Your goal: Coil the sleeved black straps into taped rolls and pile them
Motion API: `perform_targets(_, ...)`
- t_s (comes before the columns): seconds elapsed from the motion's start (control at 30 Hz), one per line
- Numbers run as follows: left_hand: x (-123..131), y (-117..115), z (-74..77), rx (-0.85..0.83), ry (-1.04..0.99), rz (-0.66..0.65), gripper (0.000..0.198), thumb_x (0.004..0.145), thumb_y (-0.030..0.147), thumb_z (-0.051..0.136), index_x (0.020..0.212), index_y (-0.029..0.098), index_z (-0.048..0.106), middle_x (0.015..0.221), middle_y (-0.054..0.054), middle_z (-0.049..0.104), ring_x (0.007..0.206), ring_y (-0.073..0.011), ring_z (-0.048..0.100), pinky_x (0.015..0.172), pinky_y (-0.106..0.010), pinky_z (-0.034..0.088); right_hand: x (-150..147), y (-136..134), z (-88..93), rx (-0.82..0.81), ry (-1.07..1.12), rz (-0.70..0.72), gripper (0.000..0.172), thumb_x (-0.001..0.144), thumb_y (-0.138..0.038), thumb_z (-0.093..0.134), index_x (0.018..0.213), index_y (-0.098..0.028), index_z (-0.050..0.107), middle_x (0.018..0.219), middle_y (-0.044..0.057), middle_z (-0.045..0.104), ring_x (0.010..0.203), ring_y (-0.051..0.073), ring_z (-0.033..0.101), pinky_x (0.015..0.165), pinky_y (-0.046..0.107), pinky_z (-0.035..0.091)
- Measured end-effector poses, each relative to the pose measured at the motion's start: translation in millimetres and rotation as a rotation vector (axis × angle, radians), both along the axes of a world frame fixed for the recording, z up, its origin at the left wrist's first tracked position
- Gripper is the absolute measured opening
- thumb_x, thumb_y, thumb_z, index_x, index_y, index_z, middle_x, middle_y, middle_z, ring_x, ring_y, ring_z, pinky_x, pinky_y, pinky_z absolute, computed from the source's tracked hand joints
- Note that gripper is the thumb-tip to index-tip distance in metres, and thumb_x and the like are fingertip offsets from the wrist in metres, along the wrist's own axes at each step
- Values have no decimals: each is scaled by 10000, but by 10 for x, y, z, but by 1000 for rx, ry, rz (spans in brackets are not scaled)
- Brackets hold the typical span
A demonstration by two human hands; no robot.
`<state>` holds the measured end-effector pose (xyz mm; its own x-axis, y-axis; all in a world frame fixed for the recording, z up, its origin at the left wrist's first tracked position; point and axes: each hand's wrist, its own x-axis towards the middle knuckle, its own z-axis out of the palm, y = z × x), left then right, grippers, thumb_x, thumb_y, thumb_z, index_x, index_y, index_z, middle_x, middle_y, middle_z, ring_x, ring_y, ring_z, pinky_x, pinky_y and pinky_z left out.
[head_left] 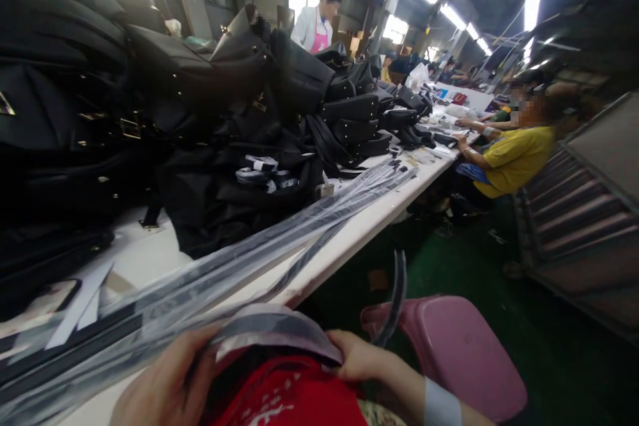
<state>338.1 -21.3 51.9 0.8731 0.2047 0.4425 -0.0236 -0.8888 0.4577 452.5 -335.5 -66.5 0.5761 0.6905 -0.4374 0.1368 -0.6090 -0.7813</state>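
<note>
Both of my hands hold a black strap wrapped in clear plastic (pixel 272 326), bent in an arch above the red cloth (pixel 279 393) at my front. My left hand (pixel 170 373) grips its left part, fingers curled, with some of them out of sight. At the arch's right end, my right hand (pixel 357 353) pinches the strap between thumb and fingers. Beyond that hand a curved strap end (pixel 397 296) sticks up; whether it belongs to the same strap I cannot tell. More plastic-wrapped straps (pixel 239 253) lie lengthwise along the white table (pixel 324 259).
Black bags with metal fittings (pixel 174 73) are heaped along the table's left side. A pink stool (pixel 464 353) stands on the green floor at right, before a metal rack (pixel 584 213). A person in yellow (pixel 519 153) sits farther along; another in a pink apron (pixel 319 30) stands behind the bags.
</note>
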Motion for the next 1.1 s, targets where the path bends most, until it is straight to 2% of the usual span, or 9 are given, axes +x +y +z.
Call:
perform_targets(0.1,97,-313,109,0,155,-130,168,912,316,458,932,272,619,780,2,727,658,-201,698,582,-280,525,101,114,495,223,-229,43,1026,542,-358,846,1438,-155,388,1448,189,443,1299,346,455,1101,469,344)
perform_targets(0.17,160,-526,137,-28,276,-213,184,903,240,450,965,249,623,831,-15,725,718,-204,692,655,-299,531,145,252,728,334,-282,139,983,651,-368,797,1476,-157,305,1459,186,432,1326,306,441,1120,465,327)
perform_targets(0.23,216,-666,113,-107,364,-251,193,888,195,461,989,226,622,911,-41,722,817,-216,684,741,-329,525,152,402,814,368,-280,199,676,798,-276,654,1413,-163,394,1335,150,567,1212,256,557,1060,435,411)
perform_targets(0.3,240,-690,72,-264,407,-189,214,840,150,511,1026,203,604,970,-58,708,888,-218,661,818,-346,503,156,507,796,334,-338,196,467,827,-150,521,1294,-165,505,1194,117,658,1080,234,635,981,408,477)
perform_targets(0.37,214,-609,48,-505,478,-154,241,806,173,582,1047,180,583,963,-59,693,874,-203,639,814,-330,487,214,540,751,303,-458,163,474,775,-71,463,1230,-174,545,1165,101,674,1055,231,647,961,395,492)
perform_targets(0.5,43,-323,32,-1107,878,-397,321,885,450,542,928,140,613,672,7,607,533,-102,494,532,-225,383,477,462,767,286,-666,157,551,737,-29,434,1248,-201,551,1214,75,661,1110,219,623,988,367,480)
perform_targets(0.6,-61,-181,9,-1370,1055,-453,455,903,548,478,859,123,635,474,72,454,380,-55,280,415,-204,198,580,412,815,207,-774,243,613,742,-26,448,1322,-211,519,1149,73,679,1040,224,639,940,359,500)
perform_targets(0.87,30,-255,40,-1341,1037,-380,418,862,544,579,832,132,642,462,70,485,395,-51,318,418,-182,223,394,526,683,109,-961,490,666,784,-35,452,1441,-131,406,973,113,672,856,237,615,836,370,505)
perform_targets(1.1,-42,-258,-13,-1504,1112,-395,393,857,507,609,823,117,652,470,39,547,360,-54,398,391,-176,284,458,462,637,140,-916,419,541,786,-28,431,1303,-138,547,1041,123,697,914,237,648,870,394,519)
